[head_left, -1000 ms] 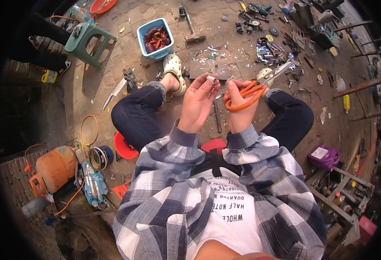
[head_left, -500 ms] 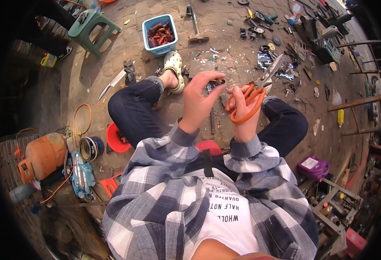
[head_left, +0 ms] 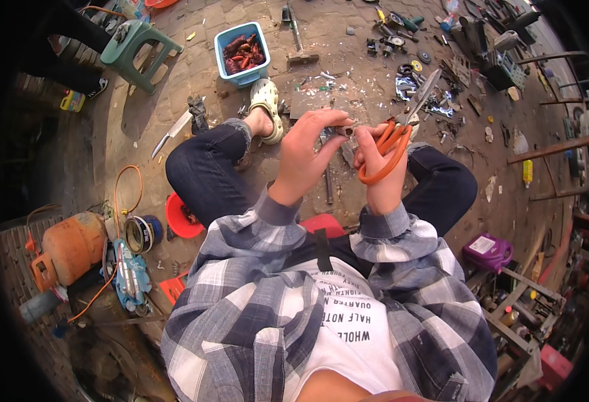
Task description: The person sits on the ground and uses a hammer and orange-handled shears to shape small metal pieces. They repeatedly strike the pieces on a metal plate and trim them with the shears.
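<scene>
My left hand (head_left: 308, 157) pinches a small dark piece (head_left: 349, 131) between thumb and fingertips; it is too small to name. Close beside it, my right hand (head_left: 383, 174) is closed around scissors (head_left: 423, 95) with orange handles. Their silver blades point up and away to the right, apart from the small piece. My right thumb and fingertips come up against the small piece, or very near it. Both hands are above the ground between my bent knees.
A blue bin (head_left: 262, 72) of reddish-brown pieces stands ahead, with a hammer (head_left: 297, 40) beyond it. To the left are a knife (head_left: 172, 134), a green stool (head_left: 128, 57), a red bowl (head_left: 177, 224) and an orange gas cylinder (head_left: 73, 246). Scattered metal parts (head_left: 435, 100) lie to the right.
My right hand has moved in toward my left, so its fingertips now come to the small piece. The scissors have swung a little more upright. The view has shifted slightly.
</scene>
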A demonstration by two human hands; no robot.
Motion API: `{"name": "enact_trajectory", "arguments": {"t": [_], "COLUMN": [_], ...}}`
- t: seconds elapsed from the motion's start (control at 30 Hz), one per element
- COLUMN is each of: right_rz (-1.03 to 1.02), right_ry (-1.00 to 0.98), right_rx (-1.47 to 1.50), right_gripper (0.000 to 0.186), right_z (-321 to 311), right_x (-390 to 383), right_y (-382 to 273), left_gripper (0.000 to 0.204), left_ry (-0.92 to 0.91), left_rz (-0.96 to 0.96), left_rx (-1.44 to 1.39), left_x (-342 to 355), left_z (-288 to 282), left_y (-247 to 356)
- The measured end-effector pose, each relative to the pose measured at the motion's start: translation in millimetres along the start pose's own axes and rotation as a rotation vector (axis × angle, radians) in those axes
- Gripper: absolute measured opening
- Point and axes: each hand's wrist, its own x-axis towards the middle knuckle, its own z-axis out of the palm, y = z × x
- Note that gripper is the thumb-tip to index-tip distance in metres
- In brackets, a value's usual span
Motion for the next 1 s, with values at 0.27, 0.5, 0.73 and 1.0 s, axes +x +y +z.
{"name": "enact_trajectory", "arguments": {"t": [0.27, 0.5, 0.73, 1.0], "right_rz": [-0.070, -0.132, -0.103, 0.112], "right_ry": [0.013, 0.011, -0.010, -0.264], "right_rx": [-0.055, -0.080, -0.068, 0.032], "right_gripper": [0.019, 0.019, 0.020, 0.022], "right_z": [2, 7, 7, -13], "right_x": [-5, -11, -12, -22], "right_y": [-4, -9, -12, -21], "left_gripper": [0.037, 0.035, 0.039, 0.038], "left_ry": [-0.013, 0.019, -0.029, 0.046], "left_rz": [-0.027, -0.025, -0.161, -0.273], "left_rx": [-0.063, -0.153, -0.341, -0.356], "left_x": [-1, -2, -4, -3], "left_z": [-2, -1, 1, 4], "left_y": [2, -1, -4, -10]}}
